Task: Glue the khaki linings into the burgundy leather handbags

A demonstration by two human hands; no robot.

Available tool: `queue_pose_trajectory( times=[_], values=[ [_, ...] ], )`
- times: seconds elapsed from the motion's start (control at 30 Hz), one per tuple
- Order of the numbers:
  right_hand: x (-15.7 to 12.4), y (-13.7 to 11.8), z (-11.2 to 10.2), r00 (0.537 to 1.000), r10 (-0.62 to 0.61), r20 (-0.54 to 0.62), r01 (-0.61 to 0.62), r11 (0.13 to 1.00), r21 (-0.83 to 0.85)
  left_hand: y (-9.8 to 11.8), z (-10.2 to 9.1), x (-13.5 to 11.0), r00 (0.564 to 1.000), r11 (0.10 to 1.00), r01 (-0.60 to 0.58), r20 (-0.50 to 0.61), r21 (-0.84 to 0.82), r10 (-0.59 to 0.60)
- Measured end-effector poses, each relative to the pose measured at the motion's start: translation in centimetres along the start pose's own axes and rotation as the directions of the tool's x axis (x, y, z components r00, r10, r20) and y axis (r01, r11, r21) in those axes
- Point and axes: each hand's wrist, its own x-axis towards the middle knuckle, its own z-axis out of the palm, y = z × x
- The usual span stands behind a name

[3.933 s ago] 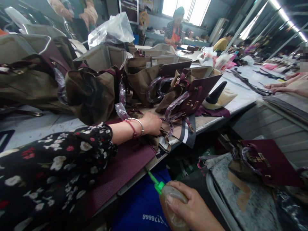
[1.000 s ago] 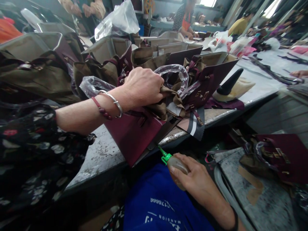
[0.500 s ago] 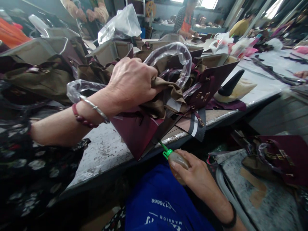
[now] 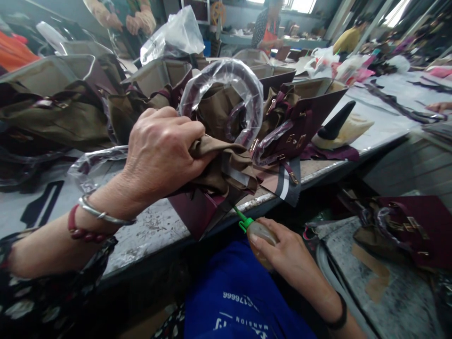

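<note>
My left hand (image 4: 162, 150) is closed on the brown fabric lining (image 4: 226, 165) of a maroon handbag (image 4: 196, 212), which tilts at the table's front edge. Clear plastic wraps the bag's looped handle (image 4: 226, 70), standing up beyond my knuckles. Low in front of me, my right hand (image 4: 282, 249) is wrapped round a squeeze bottle (image 4: 260, 240) of brownish liquid. The bottle's green nozzle (image 4: 242, 216) points up at the bag's lower edge; whether its tip touches the bag I cannot tell.
More maroon handbags (image 4: 318, 110) line the worktable (image 4: 151, 230). A black cone-shaped piece (image 4: 335, 122) rests at the right on a cream-coloured thing. Another handbag (image 4: 416, 230) lies on a grey surface at lower right. Other people (image 4: 353, 35) work across the room.
My left hand has moved left and down towards me, drawing the lining with it. The bag leans lower and its handle loop has shifted left. My right hand and the bottle have hardly moved.
</note>
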Motion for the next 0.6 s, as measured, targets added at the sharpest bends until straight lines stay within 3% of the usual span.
queue_pose_trajectory(
  times=[0.2, 0.37, 0.6],
  values=[
    [0.2, -0.1, 0.1, 0.994, 0.046, 0.095, -0.053, 0.996, 0.066, -0.2, -0.1, -1.0, 1.000, 1.000, -0.001, -0.024, -0.011, 0.001],
    [0.3, -0.1, 0.0, 0.998, 0.056, 0.027, -0.058, 0.996, 0.068, -0.7, 0.1, -2.0, 0.998, 1.000, 0.003, -0.060, -0.016, -0.004],
    [0.5, -0.5, -0.1, 0.994, 0.059, 0.091, -0.070, 0.990, 0.121, -1.6, 0.0, -3.0, 0.998, 0.998, 0.025, -0.062, -0.060, -0.029]
  ],
)
